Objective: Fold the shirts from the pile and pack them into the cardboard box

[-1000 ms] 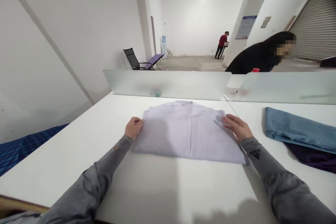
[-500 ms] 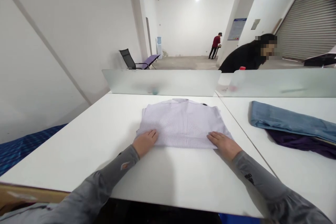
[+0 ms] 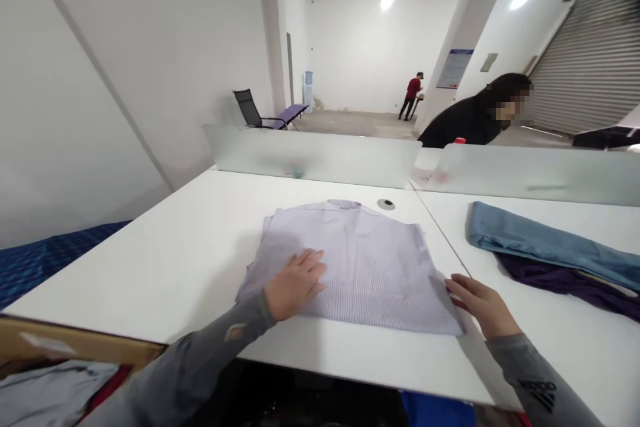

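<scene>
A pale lilac shirt [image 3: 360, 267] with fine dark stripes lies folded on the white table [image 3: 200, 247], its collar toward the far side. Over the shirt's left half is my left hand [image 3: 296, 281], fingers spread and slightly blurred; whether it touches the cloth I cannot tell. By the shirt's right edge, my right hand [image 3: 483, 303] has its fingers stretched toward the cloth, with the thumb side low. Nothing shows between the fingers of either hand.
Folded blue trousers [image 3: 545, 233] lie on a dark purple garment [image 3: 565, 283] at the right. Frosted dividers [image 3: 310, 157] edge the table's back. A person in black [image 3: 465, 113] leans beyond them. A box [image 3: 85, 340] with clothes stands below left.
The shirt has come nearer to me, baring a round hole in the table behind it. My left hand has shifted right over the cloth; my right hand has moved right to its edge.
</scene>
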The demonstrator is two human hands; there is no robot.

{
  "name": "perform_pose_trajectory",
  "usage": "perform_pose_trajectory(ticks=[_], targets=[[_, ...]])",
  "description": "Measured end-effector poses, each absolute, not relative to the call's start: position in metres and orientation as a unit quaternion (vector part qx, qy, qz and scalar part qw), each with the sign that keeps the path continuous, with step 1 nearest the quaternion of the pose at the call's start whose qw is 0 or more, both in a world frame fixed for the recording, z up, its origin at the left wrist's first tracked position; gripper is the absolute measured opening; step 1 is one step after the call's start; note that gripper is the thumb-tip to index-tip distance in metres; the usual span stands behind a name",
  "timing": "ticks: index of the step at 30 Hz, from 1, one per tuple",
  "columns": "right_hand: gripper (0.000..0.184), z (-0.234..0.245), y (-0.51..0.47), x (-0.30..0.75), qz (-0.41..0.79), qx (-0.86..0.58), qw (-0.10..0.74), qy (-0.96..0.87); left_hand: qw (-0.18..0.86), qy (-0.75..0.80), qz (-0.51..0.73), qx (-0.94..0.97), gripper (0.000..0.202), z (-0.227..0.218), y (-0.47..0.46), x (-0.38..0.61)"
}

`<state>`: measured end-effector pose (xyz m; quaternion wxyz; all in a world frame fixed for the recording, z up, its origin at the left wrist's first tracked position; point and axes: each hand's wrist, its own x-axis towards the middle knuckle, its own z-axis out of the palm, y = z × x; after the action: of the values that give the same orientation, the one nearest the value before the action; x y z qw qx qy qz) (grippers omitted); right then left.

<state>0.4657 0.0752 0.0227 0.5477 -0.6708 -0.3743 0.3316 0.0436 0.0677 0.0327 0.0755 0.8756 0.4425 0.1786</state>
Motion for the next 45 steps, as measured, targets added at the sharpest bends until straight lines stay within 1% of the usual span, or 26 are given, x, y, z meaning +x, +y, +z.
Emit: perform_pose_trajectory(ticks=[2, 4, 5, 7, 10, 12, 15, 18, 21, 24, 26, 27, 29, 30, 31, 32, 34, 36, 37, 40, 43, 45], targets=[[0.04, 0.023, 0.09, 0.455, 0.447, -0.655, 0.513, -0.328, 0.04, 0.439, 0.159, 0.883, 0.04, 0.027, 0.091, 0.075], [0.041, 0.025, 0.099, 0.442, 0.55, -0.62, 0.467, -0.309, 0.032, 0.452, 0.132, 0.882, 0.047, 0.015, 0.113, 0.097], [0.041, 0.027, 0.103, 0.437, 0.584, -0.599, 0.453, -0.309, 0.034, 0.458, 0.121, 0.88, 0.051, 0.009, 0.122, 0.104], [0.041, 0.034, 0.108, 0.428, 0.6, -0.58, 0.45, -0.318, 0.042, 0.465, 0.11, 0.877, 0.056, -0.002, 0.134, 0.111], [0.048, 0.054, 0.113, 0.412, 0.558, -0.569, 0.48, -0.368, 0.044, 0.464, 0.111, 0.878, 0.058, -0.007, 0.134, 0.107], [0.054, 0.076, 0.116, 0.392, 0.527, -0.549, 0.476, -0.44, 0.035, 0.461, 0.107, 0.88, 0.057, -0.003, 0.122, 0.098], [0.057, 0.109, 0.125, 0.342, 0.449, -0.519, 0.431, -0.586, 0.001, 0.45, 0.106, 0.887, 0.054, 0.009, 0.088, 0.081], [0.062, 0.12, 0.137, 0.269, 0.357, -0.458, 0.391, -0.714, 0.009, 0.45, 0.105, 0.887, 0.054, 0.017, 0.048, 0.067], [0.063, 0.097, 0.148, 0.19, 0.3, -0.416, 0.364, -0.778, 0.062, 0.464, 0.122, 0.875, 0.058, 0.015, 0.014, 0.052], [0.064, 0.06, 0.153, 0.135, 0.312, -0.448, 0.295, -0.784, 0.1, 0.474, 0.152, 0.861, 0.059, 0.01, -0.006, 0.035], [0.06, 0.04, 0.157, 0.122, 0.309, -0.45, 0.275, -0.792, 0.115, 0.475, 0.171, 0.855, 0.056, 0.008, -0.012, 0.023], [0.054, 0.033, 0.161, 0.124, 0.285, -0.442, 0.281, -0.803, 0.122, 0.476, 0.18, 0.852, 0.053, 0.008, -0.014, 0.018], [0.043, 0.026, 0.172, 0.138, 0.187, -0.413, 0.297, -0.84, 0.128, 0.491, 0.207, 0.837, 0.036, 0.009, -0.017, 0.011], [0.04, 0.025, 0.179, 0.149, 0.129, -0.398, 0.288, -0.862, 0.123, 0.507, 0.226, 0.823, 0.026, 0.009, -0.017, 0.01], [0.038, 0.025, 0.187, 0.16, 0.077, -0.385, 0.259, -0.882, 0.108, 0.524, 0.247, 0.808, 0.019, 0.009, -0.017, 0.009], [0.037, 0.025, 0.194, 0.172, 0.035, -0.377, 0.216, -0.9, 0.084, 0.534, 0.267, 0.798, 0.017, 0.008, -0.015, 0.01], [0.038, 0.024, 0.204, 0.192, -0.018, -0.381, 0.123, -0.916, 0.019, 0.526, 0.285, 0.801, 0.025, 0.004, -0.011, 0.013], [0.041, 0.021, 0.206, 0.206, -0.043, -0.402, 0.072, -0.912, -0.033, 0.494, 0.268, 0.827, 0.038, -0.001, -0.005, 0.015], [0.042, 0.02, 0.203, 0.212, -0.048, -0.414, 0.066, -0.907, -0.043, 0.481, 0.25, 0.839, 0.04, -0.003, -0.002, 0.014], [0.04, 0.016, 0.181, 0.227, -0.019, -0.414, 0.097, -0.905, -0.034, 0.488, 0.201, 0.848, 0.033, -0.009, 0.004, 0.006], [0.033, 0.017, 0.149, 0.25, 0.096, -0.34, 0.166, -0.921, -0.02, 0.526, 0.182, 0.831, 0.036, -0.008, 0.007, -0.011], [0.033, 0.019, 0.134, 0.274, 0.142, -0.331, 0.251, -0.899, -0.033, 0.551, 0.198, 0.81, 0.036, -0.006, 0.007, -0.021]])
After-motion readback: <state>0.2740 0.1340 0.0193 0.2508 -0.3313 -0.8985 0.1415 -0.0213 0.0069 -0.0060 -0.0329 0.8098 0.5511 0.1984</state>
